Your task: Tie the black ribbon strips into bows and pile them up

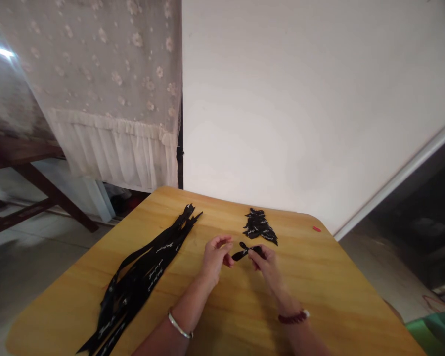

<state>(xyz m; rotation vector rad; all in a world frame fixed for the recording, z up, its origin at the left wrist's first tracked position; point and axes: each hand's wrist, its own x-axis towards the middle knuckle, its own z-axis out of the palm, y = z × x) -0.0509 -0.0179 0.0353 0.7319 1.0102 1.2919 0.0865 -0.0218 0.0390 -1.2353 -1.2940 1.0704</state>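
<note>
Both my hands meet over the middle of a wooden table (319,296). My left hand (215,254) and my right hand (265,261) each pinch one end of a short black ribbon piece (244,251) with white lettering, held just above the tabletop. A small pile of finished black ribbon bows (258,226) lies just beyond my right hand. A bundle of long black ribbon strips (148,274) stretches diagonally across the table to the left of my left hand.
A small red object (316,229) lies near the table's far right edge. A white wall stands behind the table. A lace curtain (107,89) and a dark wooden bench (25,163) are at the left. Something green (435,331) shows at the lower right.
</note>
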